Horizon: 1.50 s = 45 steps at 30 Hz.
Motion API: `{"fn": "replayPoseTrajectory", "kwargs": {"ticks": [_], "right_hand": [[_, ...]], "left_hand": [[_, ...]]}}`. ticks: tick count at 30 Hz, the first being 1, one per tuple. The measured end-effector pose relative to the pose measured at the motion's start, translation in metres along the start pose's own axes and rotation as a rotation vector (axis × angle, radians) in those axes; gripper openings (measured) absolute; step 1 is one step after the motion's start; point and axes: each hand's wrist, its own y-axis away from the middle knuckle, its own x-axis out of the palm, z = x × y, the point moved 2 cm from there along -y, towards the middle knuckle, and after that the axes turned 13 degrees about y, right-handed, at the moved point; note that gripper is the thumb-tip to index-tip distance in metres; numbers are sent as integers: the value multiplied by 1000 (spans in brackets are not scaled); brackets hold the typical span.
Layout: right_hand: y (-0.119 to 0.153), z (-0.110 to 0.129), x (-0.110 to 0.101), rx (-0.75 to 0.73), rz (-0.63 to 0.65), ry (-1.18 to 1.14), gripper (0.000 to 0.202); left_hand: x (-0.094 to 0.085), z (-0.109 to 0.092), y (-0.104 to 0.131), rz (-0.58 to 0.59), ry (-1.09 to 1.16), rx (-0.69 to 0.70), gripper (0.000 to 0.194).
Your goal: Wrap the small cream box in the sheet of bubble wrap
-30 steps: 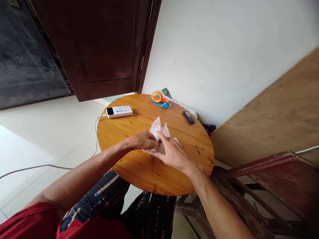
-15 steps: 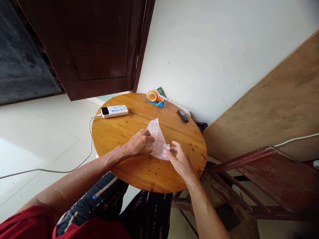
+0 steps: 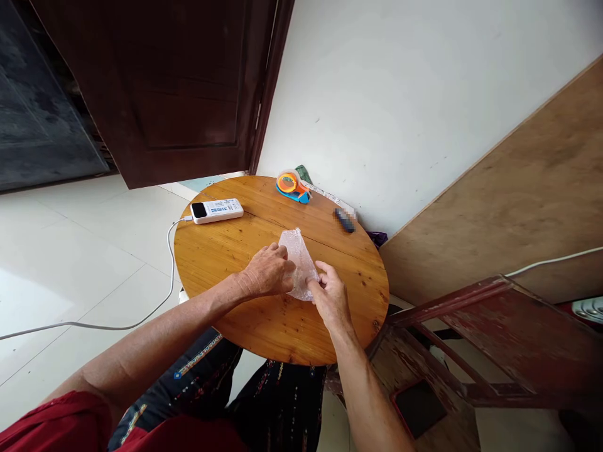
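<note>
A piece of clear bubble wrap lies folded on the round wooden table, its narrow end pointing toward the wall. My left hand is closed on its left side, the fingers curled down onto the plastic. On the lower right edge, my right hand pinches the wrap, thumb on top and index finger bent beside it. Whether anything is wrapped inside cannot be made out.
A tape dispenser with orange and blue parts stands at the table's far edge. A dark blurred object lies right of it. At the left is a white power bank with a cable. A worn wooden chair stands at the right.
My right hand has moved slightly left and closed onto the wrap's right edge. The flap that stood out there is now folded in. My left hand has shifted slightly right.
</note>
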Motion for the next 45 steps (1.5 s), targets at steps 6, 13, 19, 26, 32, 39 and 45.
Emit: {"fn": "replayPoseTrajectory", "kwargs": {"ticks": [6,13,19,26,32,39,45], "right_hand": [[5,24,6,-77,-6,-121,44],[7,29,14,-38,26,-181,45],[15,30,4,-82,144,-195,46],[16,36,0,-253,258,-23,60],[12,36,-5,-354,340,-62,65],[-8,11,-15,-118,58,-232,36],[-23,2,-2,-220,-3,-170,36]], "left_hand": [[2,-3,-1,18,54,-108,24],[10,0,0,1,159,-113,24],[11,5,3,-25,316,-161,29],[8,15,5,-54,612,-238,64],[15,13,0,-66,479,-272,52],[18,16,-3,-78,289,-162,64],[18,13,2,-60,360,-61,77]]}}
